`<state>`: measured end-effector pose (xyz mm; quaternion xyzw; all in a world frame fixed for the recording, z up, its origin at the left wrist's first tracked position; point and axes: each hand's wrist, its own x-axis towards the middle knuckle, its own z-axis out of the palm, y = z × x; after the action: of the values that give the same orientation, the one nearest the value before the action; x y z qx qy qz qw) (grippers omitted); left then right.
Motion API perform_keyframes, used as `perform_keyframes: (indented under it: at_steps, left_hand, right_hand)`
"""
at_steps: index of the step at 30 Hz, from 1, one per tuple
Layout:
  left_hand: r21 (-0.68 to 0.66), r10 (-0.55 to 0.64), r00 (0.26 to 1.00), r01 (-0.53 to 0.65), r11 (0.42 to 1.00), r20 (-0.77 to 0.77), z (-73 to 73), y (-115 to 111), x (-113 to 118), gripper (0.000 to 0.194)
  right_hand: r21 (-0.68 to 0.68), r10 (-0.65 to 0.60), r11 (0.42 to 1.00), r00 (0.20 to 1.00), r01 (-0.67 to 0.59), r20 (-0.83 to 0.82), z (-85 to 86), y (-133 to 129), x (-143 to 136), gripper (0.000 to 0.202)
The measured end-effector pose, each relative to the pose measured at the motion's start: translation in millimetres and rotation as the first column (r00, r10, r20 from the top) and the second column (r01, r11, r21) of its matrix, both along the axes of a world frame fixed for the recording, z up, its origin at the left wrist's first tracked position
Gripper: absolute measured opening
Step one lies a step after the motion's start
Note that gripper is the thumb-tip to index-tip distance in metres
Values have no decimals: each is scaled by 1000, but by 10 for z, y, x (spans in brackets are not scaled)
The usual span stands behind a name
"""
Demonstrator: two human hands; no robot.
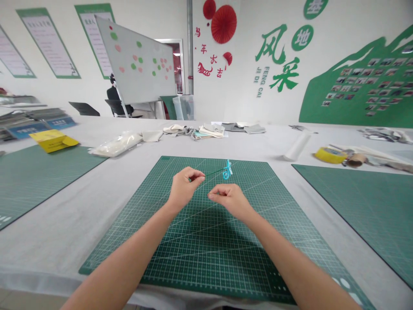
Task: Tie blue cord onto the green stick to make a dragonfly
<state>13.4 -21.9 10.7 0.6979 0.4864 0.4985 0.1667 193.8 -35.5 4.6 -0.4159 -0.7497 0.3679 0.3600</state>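
My left hand (184,186) pinches the end of a thin dark green stem (213,173) between thumb and fingertips. The stem runs out to the right and carries a bright blue curled ornament (227,171) with whitish edges at its far end. Below and to the right of the stem is my right hand (229,199), its thumb and forefinger pressed together. Whether anything lies in that pinch is too small to see. Both hands are over a green gridded cutting mat (206,267).
More cutting mats lie left (41,181) and right (355,202). Further back are a yellow folded box (53,141), a clear plastic bag (118,144), fabric scraps (211,130), a white roll (298,146) and yellow tape (331,155). A whiteboard (135,60) stands beyond the table.
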Motion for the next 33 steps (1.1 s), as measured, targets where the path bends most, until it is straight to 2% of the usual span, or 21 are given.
perform_keyframes:
  at_steps: [3,5,10,15,22,29,33]
  left_hand:
    - [29,25,998,-24,999,-58,-7,-13,6,7]
    - [48,36,991,-30,998,-126,-8,-32,17,8]
    - [109,46,950,-12,994,-310,-13,-88,47,12]
    - [116,2,897,54,992,-442,-27,-103,50,14]
    - [120,-62,842,149,982,-537,-5,-112,54,17]
    - [102,-106,812,200,975,-574,7,-115,53,17]
    - [76,-158,806,243,967,-570,32,-126,48,17]
  right_hand:
    - [188,2,982,997,-17,82,55,-83,-14,19]
    - [262,4,965,994,-33,111,74,-113,-7,20]
    - [369,-28,929,989,-27,142,68,-121,14,20]
    - [474,-161,877,978,80,131,80,-86,72,19]
    - [558,-299,809,946,183,123,112,18,222,19]
    - [593,-263,796,952,120,160,87,53,246,19]
    - [586,-259,800,955,128,146,80,73,272,19]
